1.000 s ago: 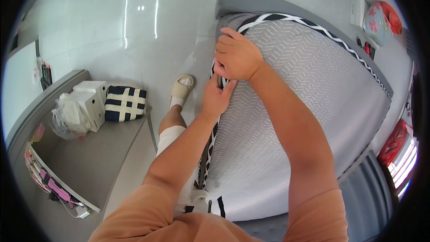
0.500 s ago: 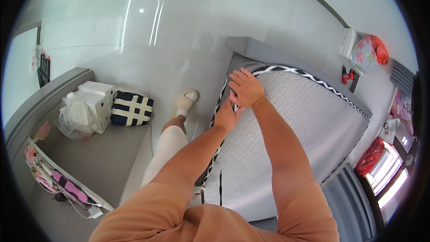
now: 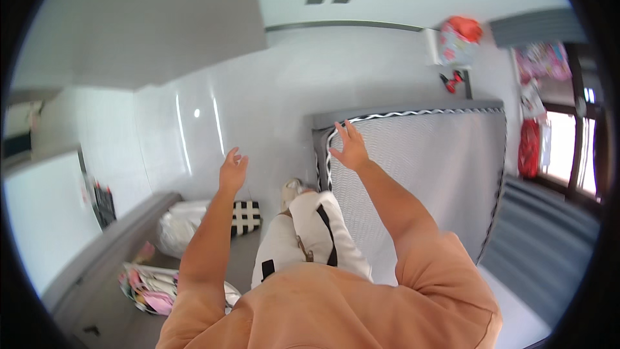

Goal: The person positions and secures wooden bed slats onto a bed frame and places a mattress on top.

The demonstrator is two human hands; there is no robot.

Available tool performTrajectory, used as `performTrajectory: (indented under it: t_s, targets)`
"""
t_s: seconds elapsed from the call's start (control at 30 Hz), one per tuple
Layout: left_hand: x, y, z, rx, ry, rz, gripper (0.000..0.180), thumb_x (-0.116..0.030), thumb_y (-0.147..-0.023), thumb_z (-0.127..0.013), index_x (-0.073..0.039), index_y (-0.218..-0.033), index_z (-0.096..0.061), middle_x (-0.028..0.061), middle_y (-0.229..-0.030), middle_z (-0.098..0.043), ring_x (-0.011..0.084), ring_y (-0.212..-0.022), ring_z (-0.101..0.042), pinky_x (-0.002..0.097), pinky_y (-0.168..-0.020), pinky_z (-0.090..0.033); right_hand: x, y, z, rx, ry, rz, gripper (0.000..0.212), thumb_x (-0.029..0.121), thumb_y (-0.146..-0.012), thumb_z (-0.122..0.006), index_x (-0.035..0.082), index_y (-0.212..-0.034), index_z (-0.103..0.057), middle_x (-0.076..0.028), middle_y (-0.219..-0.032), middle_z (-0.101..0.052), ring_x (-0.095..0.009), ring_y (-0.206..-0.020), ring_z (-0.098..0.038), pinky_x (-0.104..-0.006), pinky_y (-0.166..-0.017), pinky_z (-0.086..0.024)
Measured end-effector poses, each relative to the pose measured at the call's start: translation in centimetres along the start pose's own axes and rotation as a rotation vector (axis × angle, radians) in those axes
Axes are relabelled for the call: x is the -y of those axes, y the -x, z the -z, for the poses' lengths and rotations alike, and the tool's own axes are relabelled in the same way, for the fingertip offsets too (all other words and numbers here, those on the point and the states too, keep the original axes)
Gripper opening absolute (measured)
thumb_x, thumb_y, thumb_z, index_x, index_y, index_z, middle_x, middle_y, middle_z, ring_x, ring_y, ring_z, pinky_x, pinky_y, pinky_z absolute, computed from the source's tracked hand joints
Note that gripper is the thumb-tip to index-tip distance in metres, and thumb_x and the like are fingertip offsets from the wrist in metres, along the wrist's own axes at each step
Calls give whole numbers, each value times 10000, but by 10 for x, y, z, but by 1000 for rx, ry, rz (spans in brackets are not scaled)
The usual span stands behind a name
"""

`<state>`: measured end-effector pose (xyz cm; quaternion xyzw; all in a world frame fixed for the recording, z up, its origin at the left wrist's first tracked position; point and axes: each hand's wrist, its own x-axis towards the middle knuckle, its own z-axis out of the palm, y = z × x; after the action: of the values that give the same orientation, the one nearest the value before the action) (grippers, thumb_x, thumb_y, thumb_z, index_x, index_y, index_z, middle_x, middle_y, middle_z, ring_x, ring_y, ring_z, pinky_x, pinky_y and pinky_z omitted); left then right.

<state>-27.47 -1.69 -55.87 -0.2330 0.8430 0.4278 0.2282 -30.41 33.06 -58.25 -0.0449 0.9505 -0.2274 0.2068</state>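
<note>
My right hand [image 3: 351, 147] is over the near-left part of the far end of a silver-grey mattress [image 3: 426, 181], fingers spread, by its black-and-white edging. Whether the fingertips touch the edging I cannot tell. The mattress sits inside a grey bed frame [image 3: 413, 106], near its far-left corner. My left hand [image 3: 234, 169] hangs in the air over the shiny floor, left of the bed, its fingers loosely apart and nothing in them. Below that hand, a dark-and-cream checked bag [image 3: 247, 218] shows partly behind my forearm.
At the left stands a grey sofa [image 3: 84, 255] with a clear plastic bag [image 3: 175, 232] and white boxes. A red power drill [image 3: 452, 82] lies on the floor beyond the bed, near a flowered bag [image 3: 457, 45]. Grey curtains [image 3: 546, 239] hang at the right by a window.
My hands have parted: the left one has left the mattress corner and swung left over the floor. The right one stays near the corner with fingers now spread. My view has turned.
</note>
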Motion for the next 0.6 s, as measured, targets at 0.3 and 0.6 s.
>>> performTrajectory:
  t_s: [0.3,0.6]
  targets:
    - [-296,-35,-3,349,65,-628,530,-248,-878,-539,-117,-1352,-341,152,-1297,-457,283,-1187,-443,388,-957,-363,6,12,160,-524,-254,-219,911,331,-687,-748,118,-1398,-219,-265,-1424,-154,-415,-1281,-259,-409,-1037,-285]
    - [-428,-74,-81,756,-71,-855,550,-245,-880,-543,-100,-1362,-321,164,-1287,-456,265,-1177,-451,361,-940,-384,-20,55,188,-870,-429,-706,907,316,-712,-725,153,-1415,-176,-231,-1447,-119,-387,-1297,-248,-411,-1028,-307]
